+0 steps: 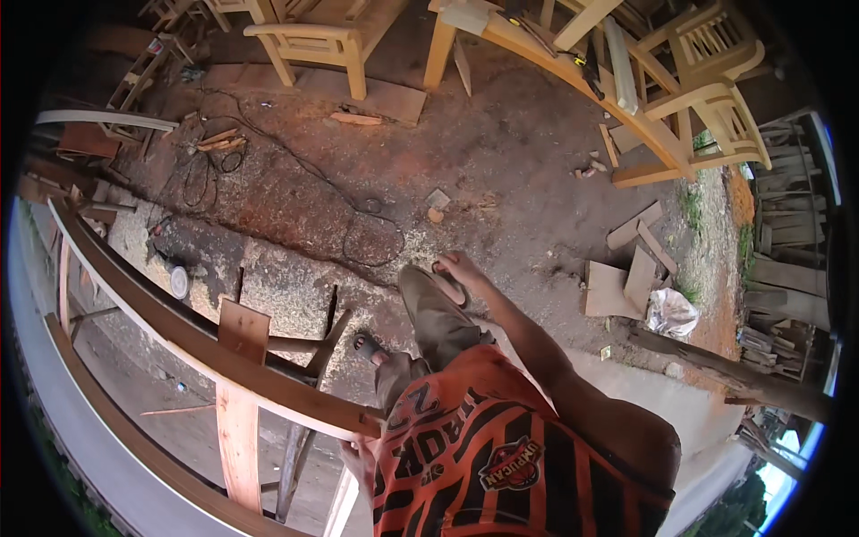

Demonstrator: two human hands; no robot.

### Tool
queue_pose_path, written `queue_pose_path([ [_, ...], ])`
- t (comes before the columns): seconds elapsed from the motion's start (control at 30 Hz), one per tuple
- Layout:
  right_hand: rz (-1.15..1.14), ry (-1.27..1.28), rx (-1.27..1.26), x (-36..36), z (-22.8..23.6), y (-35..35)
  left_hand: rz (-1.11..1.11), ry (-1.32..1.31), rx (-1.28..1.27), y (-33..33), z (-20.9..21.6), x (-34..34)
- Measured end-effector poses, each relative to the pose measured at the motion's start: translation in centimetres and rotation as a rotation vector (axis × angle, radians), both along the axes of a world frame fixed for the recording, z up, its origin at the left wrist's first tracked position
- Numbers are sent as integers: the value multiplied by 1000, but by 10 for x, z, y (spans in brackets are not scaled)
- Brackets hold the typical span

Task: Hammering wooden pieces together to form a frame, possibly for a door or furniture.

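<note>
A long wooden beam [210, 356] runs from the far left to my waist, its near end against my shirt. My left hand [360, 458] is at that near end, closed on its edge; part of the hand is hidden by the beam and my shirt. My right hand [460, 269] hangs in front of my right leg, above my sandalled foot. Its fingers are curled round something small and dark that I cannot make out. A short upright board [238, 438] crosses beneath the beam.
A second long beam [134, 425] lies farther left. Wooden chairs [309, 45] and a long wooden frame [537, 58] stand at the back. A cable [304, 166] snakes over the shavings-strewn ground. Board offcuts [613, 288] and a plastic bag [671, 313] lie at right, near a log [734, 374].
</note>
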State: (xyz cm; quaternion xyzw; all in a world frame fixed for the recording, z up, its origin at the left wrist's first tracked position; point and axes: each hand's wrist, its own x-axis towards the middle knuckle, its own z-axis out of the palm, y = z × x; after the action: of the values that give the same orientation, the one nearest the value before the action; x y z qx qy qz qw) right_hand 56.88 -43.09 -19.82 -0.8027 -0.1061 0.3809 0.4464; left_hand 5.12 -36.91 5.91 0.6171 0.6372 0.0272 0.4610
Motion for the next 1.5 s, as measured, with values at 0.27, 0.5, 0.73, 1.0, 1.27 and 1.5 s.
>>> queue_pose_path([
  [0.27, 235, -246, -70, 546, -10, 25, 591, 799, 782, -43, -25, 28],
  [0.5, 327, -650, -396, 726, -89, 153, 1390, 584, 980, -42, -110, 122],
  [0.73, 349, -600, -374, 718, -103, 172, 1559, 347, 476, -73, -33, 240],
  [1.0, 318, -536, -303, 698, -101, 180, 1537, 589, 534, -131, -41, 250],
  [1.27, 207, -484, -153, 634, -54, 201, 1587, 429, 742, -122, -46, 234],
  [1.5, 254, -38, 329, 470, 3, 295, 1554, 395, 892, -40, -74, 216],
])
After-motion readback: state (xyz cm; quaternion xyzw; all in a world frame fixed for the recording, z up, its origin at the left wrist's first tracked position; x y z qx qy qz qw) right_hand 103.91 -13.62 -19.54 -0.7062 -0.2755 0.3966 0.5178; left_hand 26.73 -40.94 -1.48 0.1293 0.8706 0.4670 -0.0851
